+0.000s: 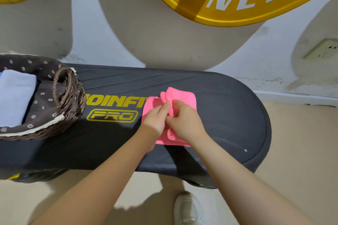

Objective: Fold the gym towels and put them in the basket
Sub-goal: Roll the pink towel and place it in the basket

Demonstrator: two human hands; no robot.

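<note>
A small pink towel [184, 97] lies partly folded on the black step platform [228, 115], right of the yellow lettering. My left hand [156, 119] and my right hand [184, 122] meet over its middle, and the fingers of both pinch the pink cloth. The far flap is doubled over towards the hands. At the left end of the platform stands a brown wicker basket [71, 97] with a dark flowered lining. A folded pale blue towel [16, 95] lies inside it.
A wall with large yellow signs rises directly behind the platform, with a socket [321, 49] at the right. Beige floor surrounds the platform, and a white shoe [188, 208] shows below its near edge.
</note>
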